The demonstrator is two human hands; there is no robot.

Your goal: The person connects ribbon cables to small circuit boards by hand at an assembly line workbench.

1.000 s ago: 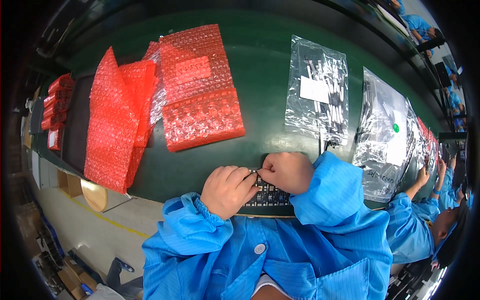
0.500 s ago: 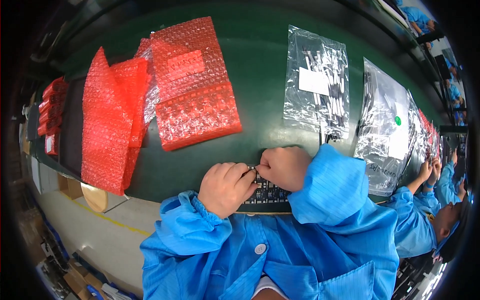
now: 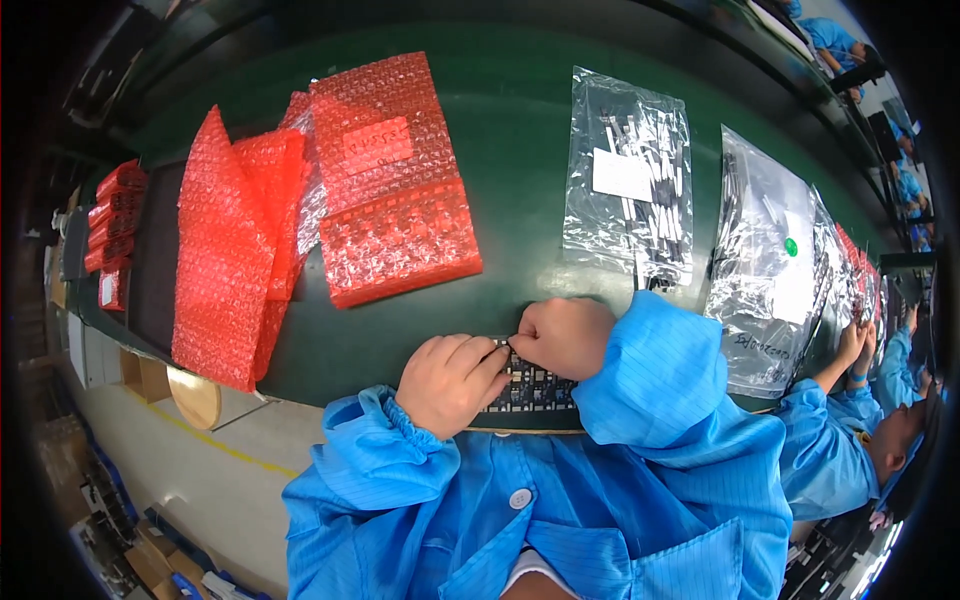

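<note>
A dark panel of small circuit boards [image 3: 537, 392] lies at the table's near edge, in front of my body. Over its left part bends my left hand [image 3: 448, 384], fingers curled together, with the thumb down on the boards. My right hand [image 3: 565, 336] is closed in a pinch at the panel's far edge, its fingertips close to those of the left. Whatever small thing sits between the fingertips of either hand is hidden. Blue sleeves cover both forearms.
Red bubble-wrap packs [image 3: 395, 190] and a loose red bubble bag [image 3: 225, 255] lie at the left. Clear bags of black-and-white cables [image 3: 632, 185] and a larger clear bag [image 3: 765, 270] lie right. At the far right, a co-worker's hands [image 3: 855, 345] work at the table.
The whole view has shifted slightly, so the bags appear a little lower. My hands stay at the panel, with only small shifts of the fingers.
</note>
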